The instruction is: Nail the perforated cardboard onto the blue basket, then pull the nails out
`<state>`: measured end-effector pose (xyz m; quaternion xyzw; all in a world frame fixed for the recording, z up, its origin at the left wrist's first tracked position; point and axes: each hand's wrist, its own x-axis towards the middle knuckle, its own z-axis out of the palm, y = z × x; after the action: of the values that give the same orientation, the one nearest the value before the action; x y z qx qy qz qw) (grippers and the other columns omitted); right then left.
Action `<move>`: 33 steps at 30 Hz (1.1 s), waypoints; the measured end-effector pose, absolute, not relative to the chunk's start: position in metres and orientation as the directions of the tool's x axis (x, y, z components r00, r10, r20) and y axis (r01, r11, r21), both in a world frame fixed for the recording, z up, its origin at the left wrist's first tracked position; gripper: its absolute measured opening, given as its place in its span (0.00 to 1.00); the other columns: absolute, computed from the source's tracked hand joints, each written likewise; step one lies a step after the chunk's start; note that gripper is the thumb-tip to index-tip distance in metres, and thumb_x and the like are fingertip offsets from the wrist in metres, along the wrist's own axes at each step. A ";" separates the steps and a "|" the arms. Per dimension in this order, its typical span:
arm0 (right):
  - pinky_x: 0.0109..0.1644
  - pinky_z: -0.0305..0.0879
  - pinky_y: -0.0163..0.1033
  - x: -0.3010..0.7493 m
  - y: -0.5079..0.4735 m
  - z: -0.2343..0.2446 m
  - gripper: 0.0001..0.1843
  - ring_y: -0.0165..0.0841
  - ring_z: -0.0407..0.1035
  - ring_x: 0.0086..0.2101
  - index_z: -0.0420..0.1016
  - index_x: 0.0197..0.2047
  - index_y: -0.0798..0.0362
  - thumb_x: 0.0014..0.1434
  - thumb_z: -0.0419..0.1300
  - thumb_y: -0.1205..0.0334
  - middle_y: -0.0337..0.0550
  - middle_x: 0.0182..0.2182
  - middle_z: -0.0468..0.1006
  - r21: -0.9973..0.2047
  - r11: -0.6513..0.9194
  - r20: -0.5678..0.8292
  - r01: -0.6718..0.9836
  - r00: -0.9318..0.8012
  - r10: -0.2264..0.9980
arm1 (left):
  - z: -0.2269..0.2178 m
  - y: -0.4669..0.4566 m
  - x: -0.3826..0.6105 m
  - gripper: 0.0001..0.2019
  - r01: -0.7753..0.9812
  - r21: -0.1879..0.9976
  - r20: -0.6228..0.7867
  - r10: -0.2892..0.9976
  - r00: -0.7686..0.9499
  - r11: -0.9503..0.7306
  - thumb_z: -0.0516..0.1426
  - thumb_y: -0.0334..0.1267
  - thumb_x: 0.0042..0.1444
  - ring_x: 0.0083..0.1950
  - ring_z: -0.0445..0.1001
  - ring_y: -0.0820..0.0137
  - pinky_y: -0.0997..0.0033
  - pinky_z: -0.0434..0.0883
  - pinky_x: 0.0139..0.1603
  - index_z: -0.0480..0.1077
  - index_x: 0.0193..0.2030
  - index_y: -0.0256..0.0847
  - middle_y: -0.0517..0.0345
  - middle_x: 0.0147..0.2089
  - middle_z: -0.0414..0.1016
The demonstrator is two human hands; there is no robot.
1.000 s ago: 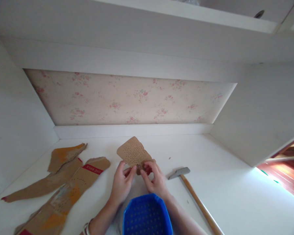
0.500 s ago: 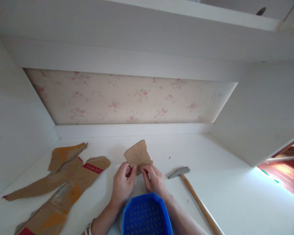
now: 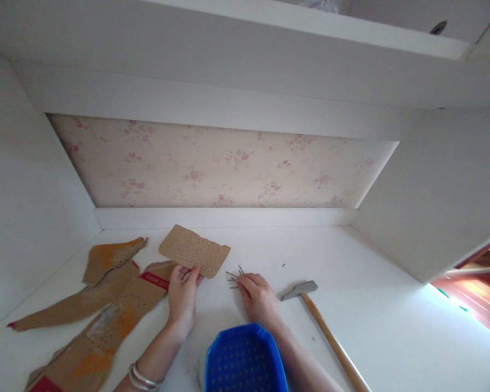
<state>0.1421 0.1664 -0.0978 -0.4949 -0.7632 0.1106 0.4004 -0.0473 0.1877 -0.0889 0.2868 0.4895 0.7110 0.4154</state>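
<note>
A flat piece of brown cardboard (image 3: 194,250), dotted with many small holes, is pinched by its lower edge in my left hand (image 3: 183,296). It is raised over the white surface, near the torn cardboard on the left. My right hand (image 3: 259,299) has its fingers closed on several thin nails (image 3: 232,276), whose ends stick out to the left past the fingertips. Between my forearms stands a blue plastic basket (image 3: 247,359) with a perforated bottom.
Torn cardboard strips (image 3: 118,316) with orange and red patches lie on the left. A hammer (image 3: 306,291) with a wooden handle rests on the right. White side panels, an overhead shelf (image 3: 228,65) and a floral back wall (image 3: 228,169) enclose the white surface (image 3: 375,316).
The cardboard piece has moved left in my left hand and now lies flatter, apart from my right hand. Nails now show in my right fingers.
</note>
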 end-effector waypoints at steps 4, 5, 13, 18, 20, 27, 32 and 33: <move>0.47 0.69 0.47 0.139 0.166 -0.096 0.13 0.41 0.72 0.40 0.79 0.40 0.48 0.64 0.54 0.70 0.46 0.37 0.82 -0.527 0.460 0.466 0.714 -0.209 0.860 | -0.089 0.188 -0.048 0.10 -0.338 0.927 -0.016 0.884 -0.466 -0.161 0.65 0.37 0.49 0.44 0.75 0.69 0.65 0.75 0.48 0.69 0.36 0.40 0.57 0.40 0.74; 0.46 0.70 0.47 0.139 0.166 -0.095 0.13 0.42 0.72 0.40 0.79 0.40 0.49 0.63 0.54 0.71 0.47 0.37 0.81 -0.525 0.449 0.458 0.723 -0.205 0.865 | -0.089 0.188 -0.047 0.10 -0.340 0.927 -0.018 0.886 -0.463 -0.159 0.65 0.36 0.48 0.44 0.75 0.69 0.65 0.75 0.48 0.69 0.35 0.40 0.57 0.40 0.74; 0.53 0.67 0.51 0.137 0.164 -0.090 0.17 0.47 0.68 0.48 0.76 0.47 0.53 0.54 0.58 0.72 0.53 0.47 0.78 -0.526 0.359 0.425 0.771 -0.126 0.896 | -0.085 0.186 -0.047 0.12 -0.358 0.922 -0.030 0.893 -0.449 -0.149 0.66 0.37 0.47 0.44 0.75 0.67 0.64 0.75 0.47 0.70 0.36 0.39 0.57 0.40 0.75; 0.57 0.61 0.61 0.137 0.167 -0.092 0.26 0.55 0.66 0.53 0.71 0.56 0.52 0.52 0.63 0.65 0.57 0.53 0.76 -0.523 0.321 0.385 0.790 -0.117 0.915 | -0.086 0.186 -0.047 0.12 -0.363 0.921 -0.037 0.899 -0.436 -0.138 0.66 0.38 0.47 0.44 0.75 0.68 0.65 0.74 0.47 0.70 0.37 0.40 0.57 0.40 0.76; 0.56 0.62 0.57 0.138 0.168 -0.093 0.21 0.51 0.69 0.51 0.72 0.53 0.49 0.55 0.62 0.66 0.53 0.49 0.80 -0.533 0.319 0.370 0.784 -0.122 0.921 | -0.087 0.186 -0.047 0.12 -0.369 0.920 -0.040 0.902 -0.430 -0.135 0.66 0.38 0.47 0.44 0.76 0.67 0.64 0.74 0.47 0.70 0.37 0.40 0.57 0.40 0.76; 0.53 0.66 0.51 0.142 0.169 -0.094 0.13 0.44 0.72 0.46 0.75 0.46 0.45 0.59 0.60 0.68 0.45 0.41 0.82 -0.567 0.307 0.356 0.764 -0.108 0.928 | -0.085 0.186 -0.047 0.12 -0.401 0.910 -0.068 0.914 -0.401 -0.108 0.67 0.37 0.46 0.44 0.76 0.67 0.65 0.75 0.47 0.71 0.37 0.39 0.56 0.41 0.76; 0.51 0.68 0.50 0.141 0.167 -0.090 0.06 0.39 0.73 0.44 0.76 0.44 0.51 0.64 0.59 0.65 0.41 0.38 0.80 -0.571 0.310 0.376 0.760 -0.093 0.922 | -0.073 0.179 -0.047 0.12 -0.458 0.884 -0.100 0.919 -0.382 -0.094 0.67 0.36 0.45 0.42 0.77 0.67 0.67 0.75 0.45 0.71 0.35 0.40 0.57 0.39 0.77; 0.51 0.68 0.51 0.141 0.167 -0.089 0.06 0.39 0.73 0.44 0.76 0.44 0.52 0.65 0.59 0.63 0.41 0.38 0.80 -0.570 0.311 0.382 0.760 -0.089 0.920 | -0.071 0.177 -0.048 0.11 -0.475 0.875 -0.109 0.918 -0.381 -0.093 0.67 0.35 0.45 0.42 0.77 0.67 0.67 0.75 0.45 0.71 0.34 0.40 0.57 0.39 0.77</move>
<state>0.1408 0.1667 -0.0888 -0.5760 -0.7292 0.1133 0.3517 -0.0478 0.1767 -0.0706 0.2452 0.4515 0.6975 0.4995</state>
